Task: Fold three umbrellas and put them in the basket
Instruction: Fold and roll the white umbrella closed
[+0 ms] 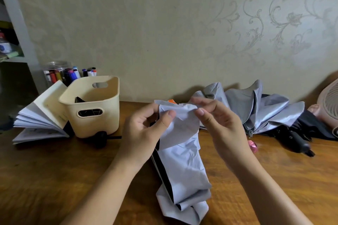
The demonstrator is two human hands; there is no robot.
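Observation:
A pale grey umbrella [184,166] with a black lining lies collapsed on the wooden table, running from the front edge toward the middle. My left hand [144,131] pinches the left side of its top fabric edge. My right hand [217,124] pinches the right side of that same edge, lifting it off the table. A second silver-grey umbrella [259,109] lies unfolded and crumpled at the back right, its black handle [300,144] pointing toward the front. The cream plastic basket [109,87] stands at the left, with something dark inside.
An open book [40,115] fans out left of the basket. A jar of markers [60,73] stands behind it by the wall. A pink fan [327,104] sits at the far right edge. A black round knob [100,139] lies in front of the basket.

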